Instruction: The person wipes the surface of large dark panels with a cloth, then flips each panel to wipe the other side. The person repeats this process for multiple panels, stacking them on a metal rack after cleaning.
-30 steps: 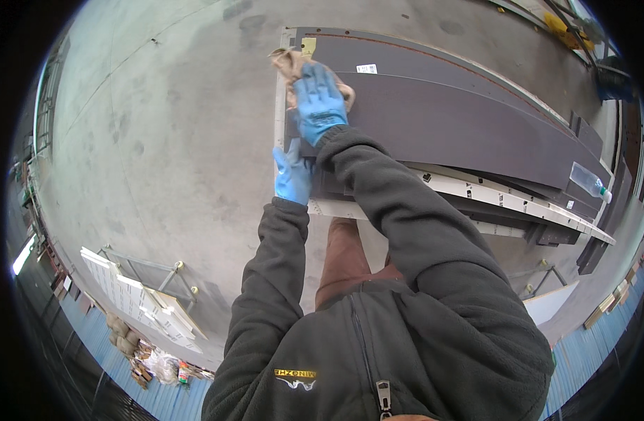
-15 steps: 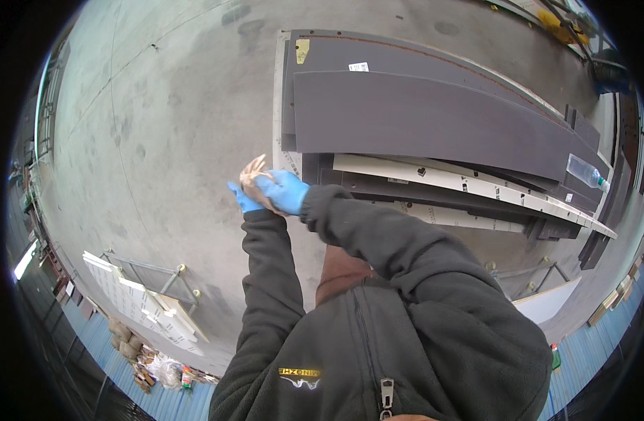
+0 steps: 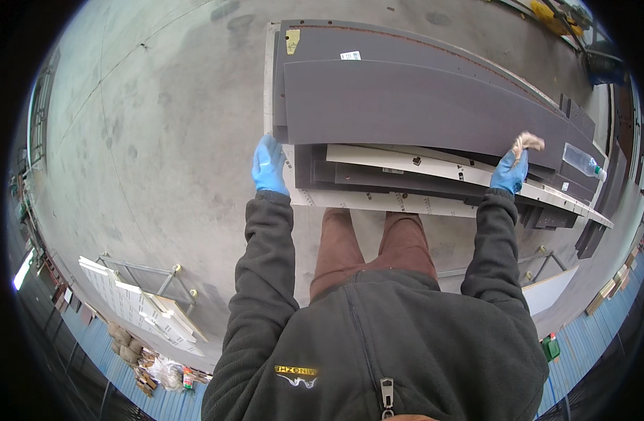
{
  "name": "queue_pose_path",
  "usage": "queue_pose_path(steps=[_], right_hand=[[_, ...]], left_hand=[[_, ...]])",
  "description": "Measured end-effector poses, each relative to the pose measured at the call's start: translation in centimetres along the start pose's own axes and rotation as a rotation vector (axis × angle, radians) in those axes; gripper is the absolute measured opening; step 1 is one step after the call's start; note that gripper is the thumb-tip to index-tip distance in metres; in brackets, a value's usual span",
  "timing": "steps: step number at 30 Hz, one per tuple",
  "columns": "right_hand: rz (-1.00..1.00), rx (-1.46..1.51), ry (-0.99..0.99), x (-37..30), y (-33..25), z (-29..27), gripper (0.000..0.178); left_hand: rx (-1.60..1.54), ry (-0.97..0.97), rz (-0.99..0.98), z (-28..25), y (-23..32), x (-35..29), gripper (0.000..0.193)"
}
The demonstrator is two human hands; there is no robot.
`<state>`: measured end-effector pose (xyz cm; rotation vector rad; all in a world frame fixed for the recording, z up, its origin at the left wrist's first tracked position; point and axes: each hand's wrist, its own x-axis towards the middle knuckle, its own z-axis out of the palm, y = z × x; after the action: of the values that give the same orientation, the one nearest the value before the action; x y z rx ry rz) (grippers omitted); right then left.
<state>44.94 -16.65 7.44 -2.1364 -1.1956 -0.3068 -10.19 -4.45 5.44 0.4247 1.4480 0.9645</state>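
My right hand [image 3: 510, 172], in a blue glove, is closed around a crumpled beige cloth [image 3: 528, 142] that sticks up above its fingers. It is over the front part of the stack, by the long white strip [image 3: 434, 167]. My left hand [image 3: 269, 166], also gloved in blue, is at the left edge of the white board [image 3: 289, 158] under the stack. Its fingers point away from me and seem to rest along that edge; nothing shows in them. Between and beyond the hands lies a long dark grey panel [image 3: 413, 105] on top of a larger grey panel [image 3: 385, 43].
A clear plastic bottle [image 3: 581, 161] lies on the stack's right end. More dark strips [image 3: 590, 235] stick out at the right. Metal-framed racks with white boards [image 3: 136, 302] stand at lower left. Grey concrete floor [image 3: 175, 133] spreads to the left.
My hands were together left of the stack, with the beige cloth between them. They have parted: the right has swung far right with the cloth, and the left has come to the board's edge.
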Motion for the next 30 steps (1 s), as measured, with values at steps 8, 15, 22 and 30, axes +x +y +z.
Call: queue_pose_path(steps=[8,15,22,30], right_hand=[[-0.013,-0.054,-0.211,-12.7,-13.8,7.7,0.066],[-0.522,0.169,-0.625,-17.4,-32.3,11.3,0.069],[0.024,0.824,-1.001,-17.8,-42.8,14.0,0.050],[1.126,1.805,-0.968,-9.0,-36.4,6.1,0.036]], left_hand=[[0.026,-0.223,-0.188,1.2,-0.9,0.7,0.097],[-0.067,-0.445,-0.283,-0.4,0.8,1.2,0.111],[-0.201,-0.285,-0.101,-6.3,-2.0,5.6,0.081],[-0.040,0.011,-0.042,-1.7,-3.1,-1.6,0.077]])
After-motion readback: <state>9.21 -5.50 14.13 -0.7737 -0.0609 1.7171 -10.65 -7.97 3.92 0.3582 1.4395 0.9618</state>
